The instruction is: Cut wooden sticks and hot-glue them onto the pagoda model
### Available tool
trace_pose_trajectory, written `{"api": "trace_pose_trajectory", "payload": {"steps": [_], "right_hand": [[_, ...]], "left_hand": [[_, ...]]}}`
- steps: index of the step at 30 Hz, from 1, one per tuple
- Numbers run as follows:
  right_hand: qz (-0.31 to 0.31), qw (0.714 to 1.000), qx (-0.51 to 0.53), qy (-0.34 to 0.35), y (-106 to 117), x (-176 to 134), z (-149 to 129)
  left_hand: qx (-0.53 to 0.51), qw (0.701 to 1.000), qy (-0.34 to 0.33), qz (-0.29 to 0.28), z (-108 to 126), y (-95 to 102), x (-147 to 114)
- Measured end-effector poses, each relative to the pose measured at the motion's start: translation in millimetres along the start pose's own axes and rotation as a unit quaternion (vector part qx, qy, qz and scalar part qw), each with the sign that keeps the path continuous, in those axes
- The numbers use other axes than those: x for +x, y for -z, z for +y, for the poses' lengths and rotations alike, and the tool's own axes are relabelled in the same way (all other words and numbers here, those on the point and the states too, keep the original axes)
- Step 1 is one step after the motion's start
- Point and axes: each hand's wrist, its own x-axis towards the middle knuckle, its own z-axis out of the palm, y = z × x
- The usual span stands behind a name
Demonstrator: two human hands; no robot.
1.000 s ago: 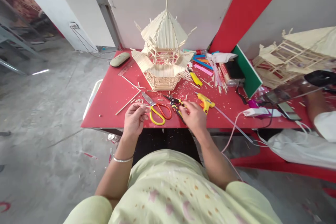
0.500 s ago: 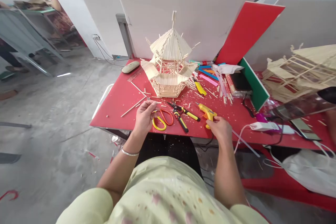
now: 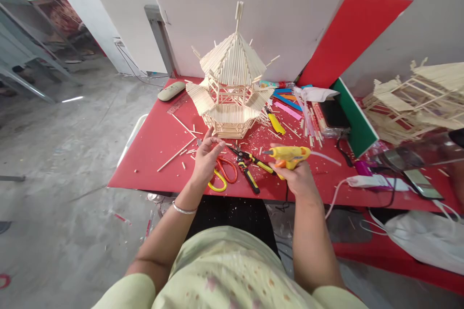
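Observation:
My right hand (image 3: 299, 178) is wrapped round the grip of a yellow hot glue gun (image 3: 290, 154), lifted over the table with its nozzle pointing left. A clear glue stick (image 3: 326, 157) sticks out of its back. My left hand (image 3: 206, 157) pinches what looks like a short wooden stick (image 3: 227, 144), mostly hidden by the fingertips. Just behind that hand stands a pagoda model (image 3: 234, 101) built of thin wooden sticks. Scissors (image 3: 227, 170) with red and yellow handles lie beside my left hand, partly covered. Black-and-yellow pliers (image 3: 248, 174) lie between my hands.
The red table (image 3: 134, 166) is strewn with stick offcuts. A yellow cutter (image 3: 276, 123), a glasses case (image 3: 171, 91), a phone (image 3: 334, 114) and a white power strip (image 3: 375, 182) lie about. A second stick model (image 3: 427, 89) stands right, past a green board (image 3: 357, 120). White panels rise behind.
My right hand has raised the glue gun off the table and turned it so the nozzle faces left. My left hand has moved slightly right, fingers more spread. The view has tilted down.

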Motion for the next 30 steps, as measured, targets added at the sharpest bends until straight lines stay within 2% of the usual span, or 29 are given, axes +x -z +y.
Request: {"api": "trace_pose_trajectory", "payload": {"steps": [2, 5, 9, 14, 19, 23, 26, 28, 30], "right_hand": [[-0.043, 0.998, -0.025, 0.035, -13, 17, -14], [-0.062, 0.995, -0.051, 0.051, -30, 45, -21], [-0.11, 0.992, -0.051, 0.03, -46, 75, -11], [-0.156, 0.985, -0.066, 0.037, -55, 96, -1], [-0.187, 0.978, -0.067, 0.063, -63, 96, -8], [-0.216, 0.971, -0.072, 0.079, -79, 85, -16], [-0.228, 0.967, -0.079, 0.076, -97, 81, -17], [-0.225, 0.965, -0.092, 0.095, -107, 80, -15], [-0.196, 0.962, -0.131, 0.14, -114, 76, -15]], "left_hand": [[0.02, 1.0, -0.01, -0.015, -3, -3.4, 6], [0.04, 0.999, -0.02, -0.014, -8, -5.4, 17], [0.057, 0.998, -0.021, -0.014, -13, -2.1, 31], [0.072, 0.997, -0.012, -0.02, -15, 4.6, 40], [0.082, 0.996, -0.042, -0.003, -20, 11.7, 50], [0.09, 0.993, -0.074, -0.003, -18, 21.1, 77], [0.071, 0.995, -0.075, -0.011, -11, 26.8, 100], [0.054, 0.996, -0.074, -0.019, -6, 30.8, 111], [0.031, 0.997, -0.07, -0.002, -2, 36.4, 115]]}}
